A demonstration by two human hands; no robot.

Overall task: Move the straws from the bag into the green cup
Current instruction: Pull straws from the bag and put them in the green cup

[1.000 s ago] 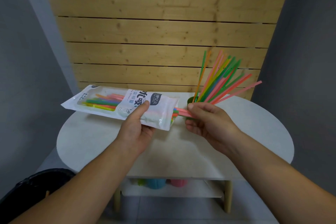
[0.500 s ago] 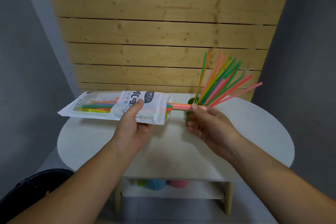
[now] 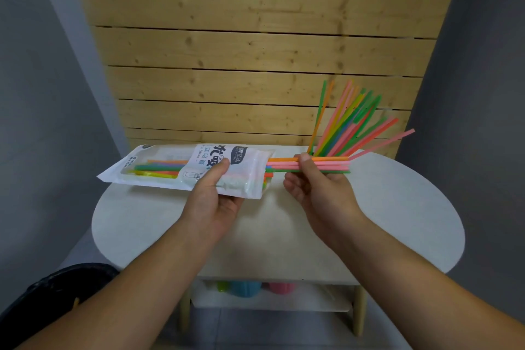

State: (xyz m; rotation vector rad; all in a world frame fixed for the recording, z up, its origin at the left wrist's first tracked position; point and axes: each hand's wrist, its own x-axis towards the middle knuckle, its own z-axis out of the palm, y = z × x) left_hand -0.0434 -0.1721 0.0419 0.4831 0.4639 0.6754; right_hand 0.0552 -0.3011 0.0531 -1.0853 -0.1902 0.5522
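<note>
Just right of the bag (image 3: pixel 170 167), the right hand (image 3: pixel 318 187) pinches a few straws (image 3: pixel 326 163) sticking halfway out of its mouth; the left hand (image 3: pixel 211 193) grips the bag's middle; beyond the bag's right end, fanned straws (image 3: pixel 345 125) stand upright.

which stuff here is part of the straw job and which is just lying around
Job: bag in left hand; straws pinched by right hand, partly out of the bag; standing straws in the green cup, hidden behind that hand.
Lying about: coloured cups on the lower shelf; black thing, lower left.
</note>
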